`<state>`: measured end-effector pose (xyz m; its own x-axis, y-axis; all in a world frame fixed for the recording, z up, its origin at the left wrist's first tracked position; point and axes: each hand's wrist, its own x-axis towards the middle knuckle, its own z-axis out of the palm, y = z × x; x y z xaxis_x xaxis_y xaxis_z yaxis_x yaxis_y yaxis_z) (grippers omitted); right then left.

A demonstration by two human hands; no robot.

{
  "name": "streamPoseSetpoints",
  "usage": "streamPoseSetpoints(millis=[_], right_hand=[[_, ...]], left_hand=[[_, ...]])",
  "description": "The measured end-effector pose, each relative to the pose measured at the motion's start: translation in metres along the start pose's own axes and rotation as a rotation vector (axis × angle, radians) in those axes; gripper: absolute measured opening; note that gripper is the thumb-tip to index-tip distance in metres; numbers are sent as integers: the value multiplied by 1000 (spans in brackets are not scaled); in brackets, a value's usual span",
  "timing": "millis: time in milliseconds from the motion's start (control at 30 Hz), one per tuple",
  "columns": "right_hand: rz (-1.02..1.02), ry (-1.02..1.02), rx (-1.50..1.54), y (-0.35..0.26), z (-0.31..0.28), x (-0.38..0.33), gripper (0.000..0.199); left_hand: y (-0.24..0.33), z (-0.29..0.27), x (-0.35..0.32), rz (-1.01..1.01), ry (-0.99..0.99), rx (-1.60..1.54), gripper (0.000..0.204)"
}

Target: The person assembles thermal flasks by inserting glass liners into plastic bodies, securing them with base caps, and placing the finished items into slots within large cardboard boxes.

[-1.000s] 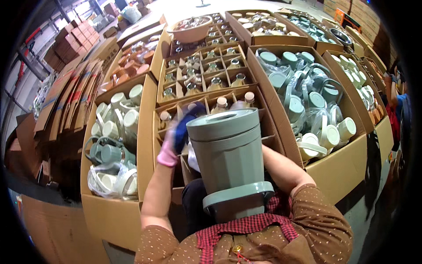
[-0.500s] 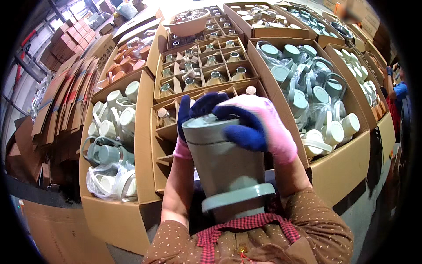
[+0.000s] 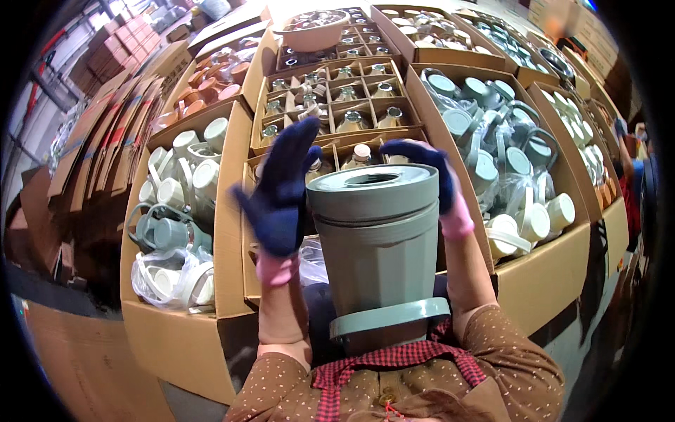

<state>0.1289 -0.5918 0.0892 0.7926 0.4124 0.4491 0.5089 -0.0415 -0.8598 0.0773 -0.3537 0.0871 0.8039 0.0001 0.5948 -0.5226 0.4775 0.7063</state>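
A grey-green faceted vacuum jug (image 3: 376, 260) stands upright before my chest, with a round hole in its flat top. A pale green curved handle (image 3: 390, 316) crosses its lower part. My left hand (image 3: 275, 197), in a navy and pink glove, is raised beside the jug's left side with fingers spread, apart from it. In a matching glove, my right hand (image 3: 430, 156) is by the upper right rim, its fingers stretched out behind the top. The jug hides part of that hand, so I cannot tell whether it touches. Beyond the jug is a divided carton (image 3: 251, 232) with capped bottles (image 3: 361, 155).
More glass bottles (image 3: 351, 121) fill a divided carton further back. On the left, a carton (image 3: 232, 232) contains white and green jug parts; on the right, another carton (image 3: 541, 281) does too. A pink basin (image 3: 313, 39) sits at the back. Flattened cardboard (image 3: 91, 148) leans far left.
Both hands have come off the jug's top and moved apart, the left outward and the right to the rim's right side. The hole in the top now shows.
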Motion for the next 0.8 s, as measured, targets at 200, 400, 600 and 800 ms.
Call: streamPoseSetpoints(millis=[200, 400, 600, 800], right_hand=[[30, 49, 145, 0, 2, -5, 59], [-28, 80, 340, 30, 2, -7, 107], [95, 363, 552, 119, -14, -20, 50], [121, 215, 198, 141, 3, -14, 45]], left_hand=[[12, -6, -16, 89, -87, -45, 88], [-20, -30, 11, -64, -5, 478, 44], [-73, -140, 60, -301, 232, 1167, 39], [-116, -300, 7, -981, 84, 1766, 48]])
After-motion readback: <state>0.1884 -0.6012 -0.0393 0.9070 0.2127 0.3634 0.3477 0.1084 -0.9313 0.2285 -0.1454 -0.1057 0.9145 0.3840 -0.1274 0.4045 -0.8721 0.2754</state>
